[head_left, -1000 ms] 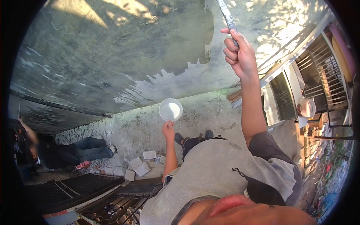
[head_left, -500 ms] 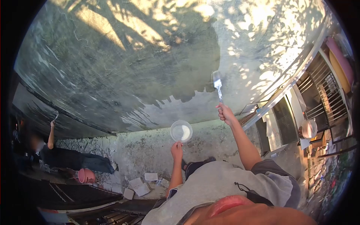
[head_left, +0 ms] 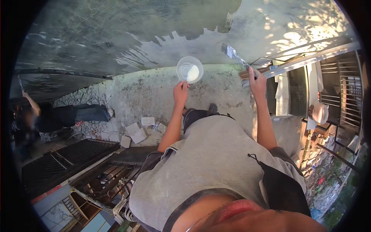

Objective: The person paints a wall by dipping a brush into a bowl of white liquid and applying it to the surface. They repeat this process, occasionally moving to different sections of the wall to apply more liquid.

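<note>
My left hand (head_left: 180, 93) is closed on the near rim of a clear plastic tub (head_left: 185, 63), which has a white, paint-like patch (head_left: 192, 72) inside. Around the handle of a paintbrush (head_left: 236, 56) the fingers of my right hand (head_left: 257, 81) are wrapped. The brush tilts up and left, its bristles close to the lower part of the wall. On that wall (head_left: 170, 19) a dark, wet-looking area ends in a ragged, drippy lower edge, with paler grey surface below and to the right.
Another person (head_left: 58, 116) at the far left raises a brush toward the wall. Pale blocks (head_left: 137, 132) lie on the concrete floor (head_left: 154, 92). Metal racks (head_left: 297, 89) and a round container (head_left: 320, 113) stand to my right; a dark grille (head_left: 69, 158) is behind on the left.
My right hand has come down and to the right with the paintbrush, whose bristles now point up-left. My view has tilted downward, showing more floor and less wall. The tub stays in my left hand.
</note>
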A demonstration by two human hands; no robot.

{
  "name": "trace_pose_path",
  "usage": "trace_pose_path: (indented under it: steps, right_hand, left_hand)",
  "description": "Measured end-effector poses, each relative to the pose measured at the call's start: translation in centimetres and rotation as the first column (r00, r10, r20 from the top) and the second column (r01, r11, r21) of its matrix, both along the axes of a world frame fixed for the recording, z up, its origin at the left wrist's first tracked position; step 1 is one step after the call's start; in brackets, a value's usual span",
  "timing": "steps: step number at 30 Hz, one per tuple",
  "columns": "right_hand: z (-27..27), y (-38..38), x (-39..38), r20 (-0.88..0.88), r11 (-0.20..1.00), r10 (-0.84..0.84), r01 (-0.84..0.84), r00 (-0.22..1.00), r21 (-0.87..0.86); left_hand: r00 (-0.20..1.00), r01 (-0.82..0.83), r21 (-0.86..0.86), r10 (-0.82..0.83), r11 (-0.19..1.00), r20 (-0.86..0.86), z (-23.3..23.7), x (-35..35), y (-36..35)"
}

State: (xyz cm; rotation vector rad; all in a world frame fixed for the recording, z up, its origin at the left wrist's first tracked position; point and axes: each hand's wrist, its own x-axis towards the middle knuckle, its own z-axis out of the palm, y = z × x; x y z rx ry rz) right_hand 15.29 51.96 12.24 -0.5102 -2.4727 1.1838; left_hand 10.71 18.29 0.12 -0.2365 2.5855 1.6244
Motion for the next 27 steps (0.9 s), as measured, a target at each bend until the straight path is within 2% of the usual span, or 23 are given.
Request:
trace_pose_path:
  steps: [2,3,6,7,9,11,15,16,19,21,23,25,27]
  right_hand:
    - [3.1,-0.2,0.3,-0.142,0.998,0.031,-0.037,0.989,-0.043]
    - [3.4,0.1,0.5,-0.139,0.999,0.019,-0.025,0.99,-0.043]
    - [4.1,0.9,0.3,-0.048,0.918,-0.023,0.002,0.999,-0.397]
    - [3.8,0.8,0.2,-0.047,0.918,-0.031,0.01,0.998,-0.396]
    - [3.1,0.1,-0.2,-0.015,0.829,0.021,-0.026,1.0,-0.559]
    - [2.1,-0.7,-0.3,0.004,0.848,0.031,-0.025,0.999,-0.53]
    - [-0.9,-1.4,-0.4,0.086,0.942,0.083,-0.05,0.993,-0.332]
    - [-1.0,-1.5,-0.5,0.104,0.965,0.101,-0.072,0.99,-0.253]
    - [-0.1,-1.8,-0.8,0.12,0.978,0.142,-0.12,0.983,-0.169]
    - [0.2,-2.1,-1.4,0.08,0.976,0.142,-0.126,0.987,-0.175]
    - [0.8,-2.3,-1.9,0.037,0.975,0.142,-0.133,0.989,-0.18]
    - [1.7,-2.4,-2.4,0.112,0.858,0.253,-0.169,0.961,-0.485]
    - [1.9,-2.8,-2.7,0.097,0.824,0.252,-0.161,0.963,-0.544]
  left_hand:
    - [0.999,0.028,0.015,-0.028,0.999,-0.035,0.5,-0.5,0.9]
    - [0.999,0.04,0.016,-0.039,0.999,-0.031,0.8,-0.7,1.3]
    - [0.997,0.07,0.002,-0.07,0.998,-0.026,1.4,-1.5,2.6]
    - [0.996,0.08,0.004,-0.079,0.997,-0.027,1.5,-1.7,3.1]
    - [0.995,0.092,0.009,-0.092,0.996,-0.029,1.6,-1.9,3.8]
    - [0.994,0.091,0.019,-0.09,0.996,-0.054,1.6,-2.2,4.6]
    - [0.989,0.078,0.109,-0.063,0.991,-0.132,1.7,-2.2,5.3]
    - [0.991,0.085,0.072,-0.076,0.994,-0.113,1.9,-2.0,5.3]
    - [0.989,0.086,0.015,-0.083,0.996,-0.126,1.3,-1.9,4.6]
    - [0.984,0.086,-0.004,-0.085,0.996,-0.154,1.0,-1.7,4.2]
    - [0.993,0.061,0.026,-0.058,0.998,-0.099,1.0,-1.7,4.0]
    - [0.993,0.051,0.02,-0.048,0.998,-0.109,1.3,-1.6,4.1]
    - [0.992,0.04,0.014,-0.038,0.999,-0.119,1.2,-1.7,4.1]
